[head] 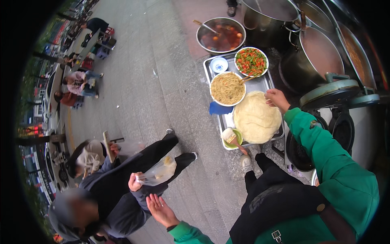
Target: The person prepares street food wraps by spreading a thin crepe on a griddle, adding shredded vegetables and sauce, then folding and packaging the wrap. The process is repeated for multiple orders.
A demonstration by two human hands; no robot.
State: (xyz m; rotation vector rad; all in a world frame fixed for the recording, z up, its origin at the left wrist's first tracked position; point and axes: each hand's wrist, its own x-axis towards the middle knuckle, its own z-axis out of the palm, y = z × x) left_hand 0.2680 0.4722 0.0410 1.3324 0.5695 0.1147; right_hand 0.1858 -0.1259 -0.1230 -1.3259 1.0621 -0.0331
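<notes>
My left hand [162,211] is held out palm up with spread fingers and nothing in it. Just beyond it, another person's hand [134,182] grips a clear plastic bag [161,170] with pale food inside. My right hand [276,100] has its fingers curled over the edge of a large slab of pale dough [257,119]; whether it touches or pinches anything is unclear. The dough lies on a metal tray [224,128]. Beside it stand a bowl of shredded food [228,88] with chopsticks and a bowl of chopped peppers [251,62].
A brush [234,140] rests on a green bowl [239,134]. Behind are a basin of red broth [225,36] and tall steaming pots [320,52]. At right sit round hot-plate irons [329,91]. A person in dark clothes [122,192] stands at left; others sit farther off.
</notes>
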